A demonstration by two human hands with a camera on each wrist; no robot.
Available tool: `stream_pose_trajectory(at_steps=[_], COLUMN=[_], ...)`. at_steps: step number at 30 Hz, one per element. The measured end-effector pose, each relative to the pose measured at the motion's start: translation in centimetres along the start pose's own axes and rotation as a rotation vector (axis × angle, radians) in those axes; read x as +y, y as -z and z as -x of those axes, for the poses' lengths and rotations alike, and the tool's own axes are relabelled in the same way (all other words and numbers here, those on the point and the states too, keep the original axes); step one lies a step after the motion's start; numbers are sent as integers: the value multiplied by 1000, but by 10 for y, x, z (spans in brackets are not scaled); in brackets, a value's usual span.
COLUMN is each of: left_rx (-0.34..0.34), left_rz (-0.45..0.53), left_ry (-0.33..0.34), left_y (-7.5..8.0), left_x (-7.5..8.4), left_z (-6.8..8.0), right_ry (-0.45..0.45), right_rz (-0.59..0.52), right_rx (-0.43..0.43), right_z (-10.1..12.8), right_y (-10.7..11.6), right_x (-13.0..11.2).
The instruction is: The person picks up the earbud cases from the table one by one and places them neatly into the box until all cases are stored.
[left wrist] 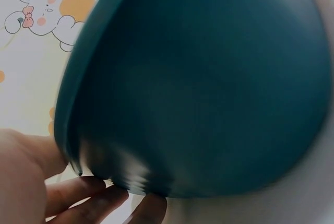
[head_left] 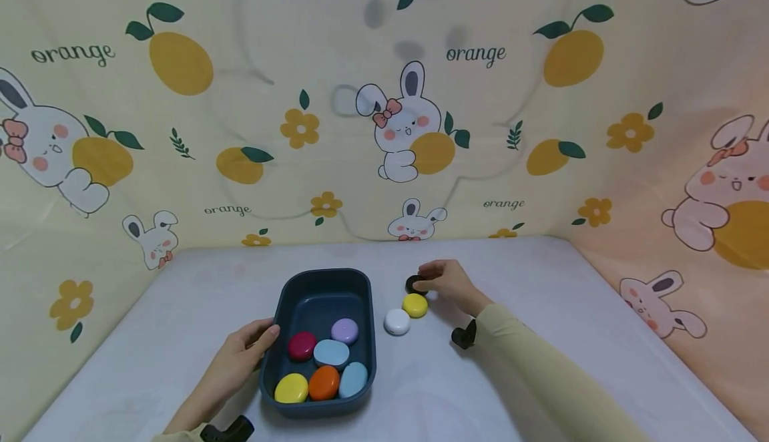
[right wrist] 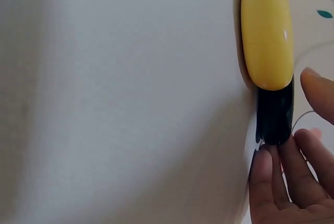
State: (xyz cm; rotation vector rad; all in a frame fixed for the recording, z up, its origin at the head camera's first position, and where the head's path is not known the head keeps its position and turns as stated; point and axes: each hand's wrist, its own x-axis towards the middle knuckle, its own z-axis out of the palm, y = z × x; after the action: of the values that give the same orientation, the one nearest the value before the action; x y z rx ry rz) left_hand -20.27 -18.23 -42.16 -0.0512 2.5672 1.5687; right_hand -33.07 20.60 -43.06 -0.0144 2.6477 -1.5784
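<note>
My left hand (head_left: 240, 355) grips the left wall of a dark blue rectangular tray (head_left: 324, 292), thumb at the rim and fingers against the outside, as the left wrist view also shows. Over on the right, fingertips of my right hand (head_left: 452, 286) touch a glossy black disc (head_left: 412, 283) lying on the table. The right wrist view has the thumb (right wrist: 319, 94) held apart above that disc. A yellow rounded disc (head_left: 414, 306) lies just nearer than the black one, and a white disc (head_left: 397, 322) nearer still.
Inside the tray are several smooth pieces: dark red (head_left: 302, 346), lilac (head_left: 345, 330), yellow (head_left: 291, 388), orange (head_left: 324, 382) and light blue (head_left: 332, 353). A white cloth (head_left: 480, 395) covers the table. Printed cloth walls (head_left: 336, 181) stand behind and at both sides.
</note>
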Motion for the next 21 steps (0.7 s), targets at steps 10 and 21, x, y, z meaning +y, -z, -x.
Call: stream_pose_trajectory(at_steps=[10, 21], left_rx=[-2, -4], left_rz=[-9, -11], left_ry=[-3, 1], left_y=[0, 1], left_x=[-1, -1], left_z=[-1, -1], right_ry=[-18, 22], right_rz=[74, 149], right_rx=[18, -20], right_z=[-1, -1], right_y=[-6, -5], right_x=[-4, 0])
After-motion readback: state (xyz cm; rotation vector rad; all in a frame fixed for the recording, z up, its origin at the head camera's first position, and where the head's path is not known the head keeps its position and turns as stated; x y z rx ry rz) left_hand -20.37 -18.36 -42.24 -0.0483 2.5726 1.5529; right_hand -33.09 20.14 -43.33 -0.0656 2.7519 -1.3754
